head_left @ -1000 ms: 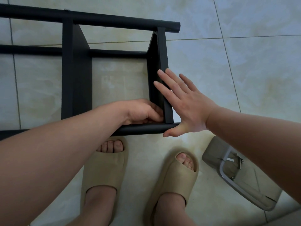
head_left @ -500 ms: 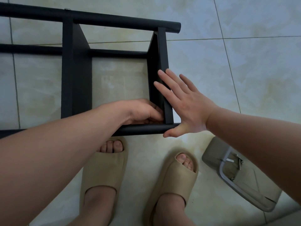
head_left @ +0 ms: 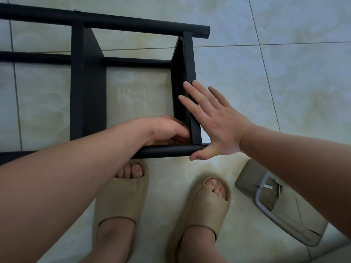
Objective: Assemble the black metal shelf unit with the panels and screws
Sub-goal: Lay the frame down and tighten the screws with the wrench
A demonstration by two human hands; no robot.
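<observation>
While the black shelf [head_left: 136, 62] lies on its side on the tiled floor [head_left: 284, 92] in the upper left of the picture, both hands work at its lower right corner. The right hand [head_left: 214, 122] is flat. Its straight fingers press on the outside of the end panel [head_left: 189, 57], and its thumb sits by the tip of the near bar [head_left: 167, 150]. The left hand [head_left: 167, 130] reaches inside the frame, with its fingers curled into the corner where that panel meets the bar. I cannot tell if it pinches a screw there, because the fingertips are hidden.

Quite a lot looks done. Two panels stand between the long bars: the end panel and a middle panel [head_left: 87, 82] to its left. One small screw head [head_left: 77, 10] shows on the far bar [head_left: 142, 23] at the top. The frame runs off the left edge, so the rest is out of sight. I think this corner is the one being fixed now. More screws [head_left: 279, 188] wait in a gray tray [head_left: 257, 198] at the lower right, so some joints are likely left to do. Tan sandals [head_left: 121, 202] stand at the bottom.
</observation>
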